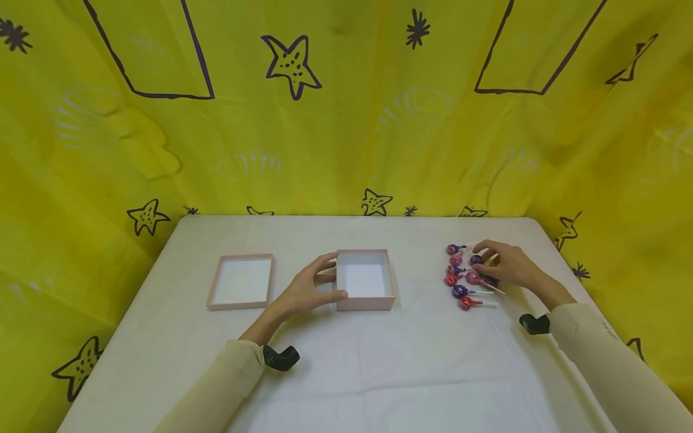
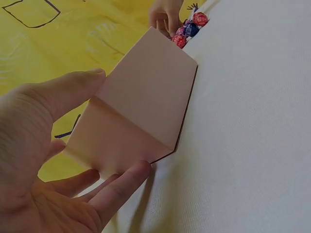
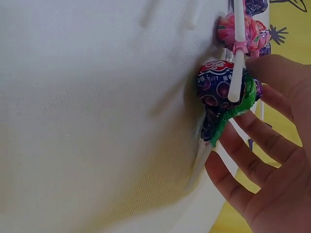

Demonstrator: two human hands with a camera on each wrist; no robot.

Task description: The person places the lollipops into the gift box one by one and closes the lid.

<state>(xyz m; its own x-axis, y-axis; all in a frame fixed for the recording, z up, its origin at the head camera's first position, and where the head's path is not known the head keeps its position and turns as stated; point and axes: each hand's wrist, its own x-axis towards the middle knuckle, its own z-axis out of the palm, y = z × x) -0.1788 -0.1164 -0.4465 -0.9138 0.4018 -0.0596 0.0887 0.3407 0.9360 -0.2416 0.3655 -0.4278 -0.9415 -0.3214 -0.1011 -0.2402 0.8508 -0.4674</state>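
An open, empty pink box stands mid-table. My left hand rests against its left wall with straight fingers, thumb at the near corner and fingertips at the far corner; the left wrist view shows that wall of the box between thumb and fingers of the left hand. Several wrapped lollipops lie in a cluster at the right. My right hand reaches over the cluster's far side. In the right wrist view the thumb and fingers of the right hand pinch a purple lollipop that lies on the cloth.
The box's pink lid lies upturned to the left of the box. A white cloth covers the table. Yellow fabric with dark star drawings hangs close behind and on both sides.
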